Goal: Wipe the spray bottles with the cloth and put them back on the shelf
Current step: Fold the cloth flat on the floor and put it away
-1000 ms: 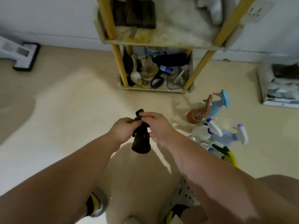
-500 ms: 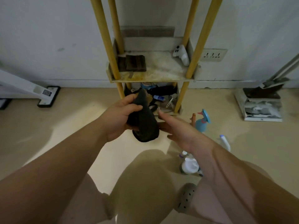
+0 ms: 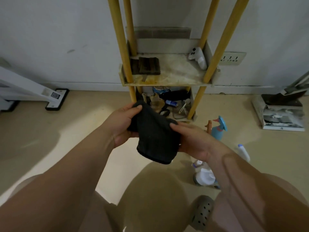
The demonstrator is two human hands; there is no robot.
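I am watching the person's left hand (image 3: 123, 124) gripping the upper end of the dark cloth (image 3: 155, 139), thumb curled over the top fold and fingers wrapped behind it. The right hand (image 3: 192, 139) is pinching the cloth's right side, thumb lying along the top and fingers tucked underneath. The cloth is hanging between the two hands in front of the yellow-posted shelf (image 3: 167, 83), its rounded lower edge drooping free above the floor (image 3: 83, 124). The spray bottles are standing on the floor to the right of the shelf's front right post. A blue spray bottle (image 3: 219, 128) is sitting just beside a brown one (image 3: 209, 125), and a white bottle with a blue cap (image 3: 243, 152) is lying nearer the person. A white spray bottle (image 3: 203, 174) is showing just below the right wrist. On the middle tier a white trigger bottle (image 3: 198, 57) is leaning in the back right corner, and dark folded pads (image 3: 147, 65) are lying at the left edge. I am reading no brand or wording on any bottle. A square code sticker (image 3: 54, 95) is showing on the white appliance base at the left wall, too small to make out.
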